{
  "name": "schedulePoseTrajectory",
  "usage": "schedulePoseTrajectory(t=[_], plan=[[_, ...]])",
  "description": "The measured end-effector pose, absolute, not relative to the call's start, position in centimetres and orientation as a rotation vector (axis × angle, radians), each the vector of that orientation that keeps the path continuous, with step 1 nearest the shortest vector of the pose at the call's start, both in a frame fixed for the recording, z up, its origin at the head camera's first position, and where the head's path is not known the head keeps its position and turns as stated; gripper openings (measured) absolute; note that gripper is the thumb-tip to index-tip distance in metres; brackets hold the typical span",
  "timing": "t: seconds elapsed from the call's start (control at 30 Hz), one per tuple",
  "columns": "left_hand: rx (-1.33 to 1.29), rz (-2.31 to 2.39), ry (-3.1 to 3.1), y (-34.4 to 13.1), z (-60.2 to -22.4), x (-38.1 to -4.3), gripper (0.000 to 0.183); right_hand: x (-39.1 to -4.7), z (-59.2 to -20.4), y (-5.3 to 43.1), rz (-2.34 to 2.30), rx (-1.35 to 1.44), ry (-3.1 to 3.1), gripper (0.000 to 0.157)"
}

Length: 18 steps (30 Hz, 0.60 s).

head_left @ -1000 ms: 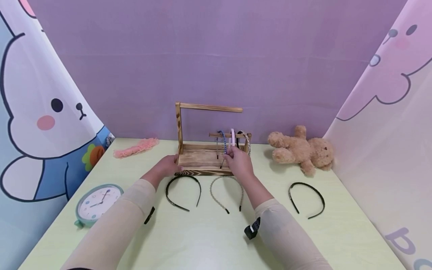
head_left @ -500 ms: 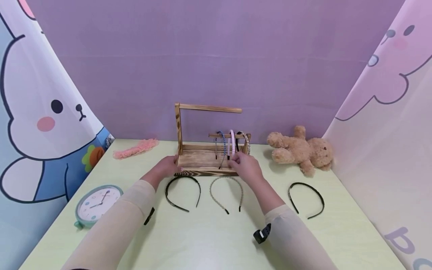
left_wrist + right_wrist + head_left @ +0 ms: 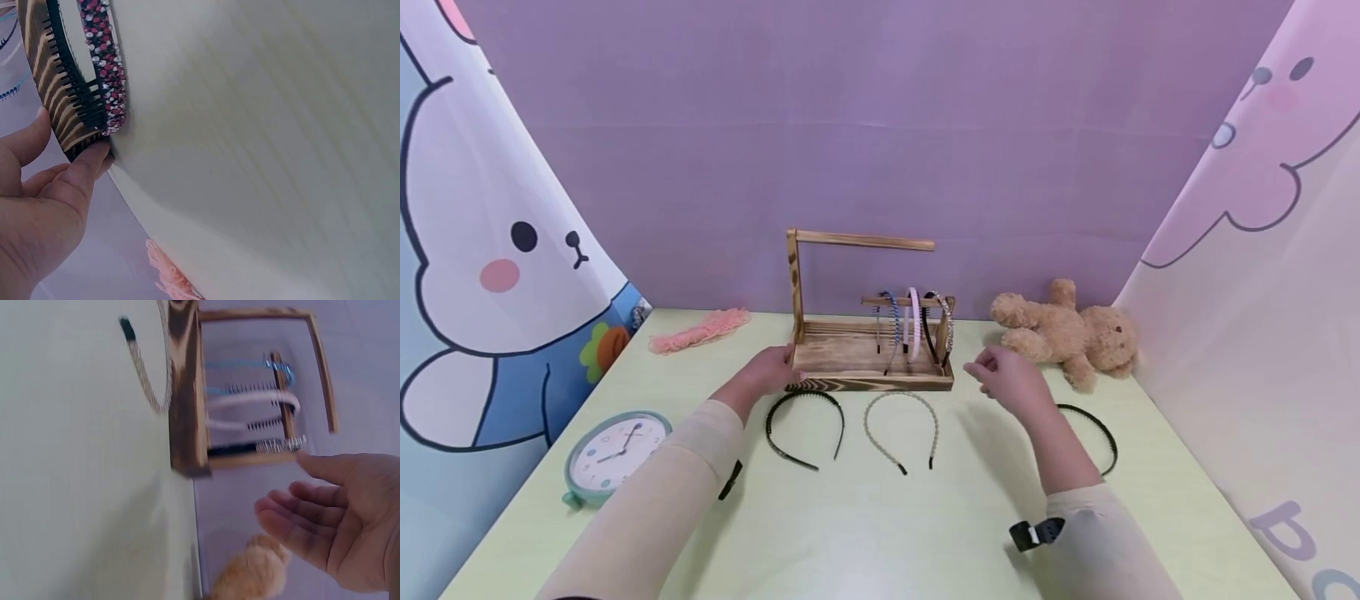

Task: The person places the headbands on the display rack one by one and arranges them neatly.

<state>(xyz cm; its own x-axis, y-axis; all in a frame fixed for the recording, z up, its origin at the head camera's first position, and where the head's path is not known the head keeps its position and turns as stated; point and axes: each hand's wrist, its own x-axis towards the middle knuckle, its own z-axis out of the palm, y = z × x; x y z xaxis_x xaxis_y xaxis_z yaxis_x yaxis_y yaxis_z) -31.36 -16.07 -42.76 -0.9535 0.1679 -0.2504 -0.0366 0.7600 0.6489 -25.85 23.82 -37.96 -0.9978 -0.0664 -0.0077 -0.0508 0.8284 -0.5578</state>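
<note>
A wooden rack (image 3: pixel 835 358) stands at the back middle of the table. My left hand (image 3: pixel 766 371) grips the left end of its base, thumb on one side and fingers on the other. On the short lower bar hang a blue headband (image 3: pixel 896 317), a pink headband (image 3: pixel 916 333), a black headband (image 3: pixel 928 333) and a glittery silver headband (image 3: pixel 951 325). My right hand (image 3: pixel 1015 383) is in the air right of the rack, fingers loosely bent and holding nothing. In front of the rack lie a dark toothed headband (image 3: pixel 772 437) and a beaded headband (image 3: pixel 872 437).
Another black headband (image 3: pixel 1108 442) lies at the right, partly hidden by my right forearm. A teddy bear (image 3: pixel 1060 329) lies at the back right. Pink yarn (image 3: pixel 700 331) is at the back left, with a green-rimmed clock (image 3: pixel 617 454) nearer. The rack's long upper bar (image 3: pixel 865 241) juts out rightward.
My right hand has let go of the pink headband, which now hangs on the lower bar, and has moved right, away from the rack. The left hand has stayed on the base.
</note>
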Motion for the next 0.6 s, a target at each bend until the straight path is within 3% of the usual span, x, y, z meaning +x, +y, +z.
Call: schedulePoseTrajectory(t=[0.33, 0.6], plan=[[0.115, 1.005, 2.655, -16.1, -42.9, -31.6, 0.07, -24.3, -38.6, 30.3, -0.54, 0.058, 2.865, 0.035], [0.093, 1.001, 2.645, -16.0, -42.6, -31.2, 0.072, -24.0, -40.8, 32.3, -0.369, 0.183, 2.703, 0.037]])
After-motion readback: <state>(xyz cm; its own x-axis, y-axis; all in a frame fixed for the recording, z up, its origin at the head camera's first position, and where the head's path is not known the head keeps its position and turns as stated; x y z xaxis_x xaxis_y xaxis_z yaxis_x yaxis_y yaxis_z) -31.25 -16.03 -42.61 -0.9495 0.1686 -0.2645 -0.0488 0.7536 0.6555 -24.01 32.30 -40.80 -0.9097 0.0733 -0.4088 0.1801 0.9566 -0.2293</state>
